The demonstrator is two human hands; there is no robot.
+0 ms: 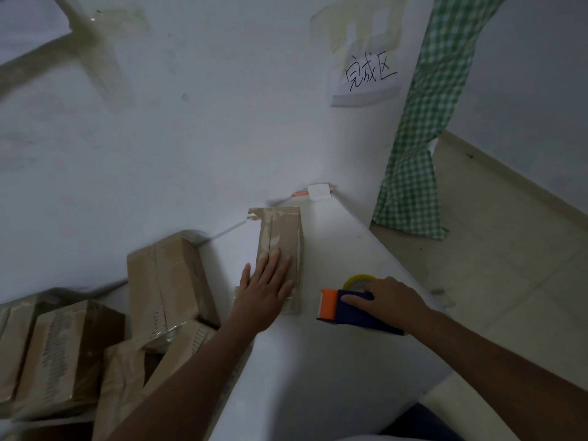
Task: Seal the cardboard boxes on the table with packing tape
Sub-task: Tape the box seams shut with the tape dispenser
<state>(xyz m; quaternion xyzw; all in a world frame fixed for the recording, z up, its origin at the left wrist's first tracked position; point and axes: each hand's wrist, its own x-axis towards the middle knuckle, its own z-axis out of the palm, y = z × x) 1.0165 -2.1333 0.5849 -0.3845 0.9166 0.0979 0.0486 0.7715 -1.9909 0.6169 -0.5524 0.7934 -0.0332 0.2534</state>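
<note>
Head view looks down on a white table [334,361] set against a white wall. On it, a narrow cardboard box [281,237] lies lengthwise, its top seam running away from the person and shiny tape showing on its upper face and far end. The left hand [264,291] rests flat on the near end of this box, fingers straight and spread, gripping nothing. Just right of the box, the right hand [389,300] holds a tape dispenser [346,308] with a blue body and an orange head, fingers wrapped over the body; the roll of clear tape [359,281] sits at the dispenser's far side. The dispenser is near the box but apart from it. Left of the box, a heap of other cardboard boxes [165,281] leans at mixed angles. Beyond the box, on the wall, hangs a paper sign [369,78] with handwritten characters. Right of the box, past the table's edge, a green checked cloth [423,122] hangs down to a pale tiled floor [509,265].
</note>
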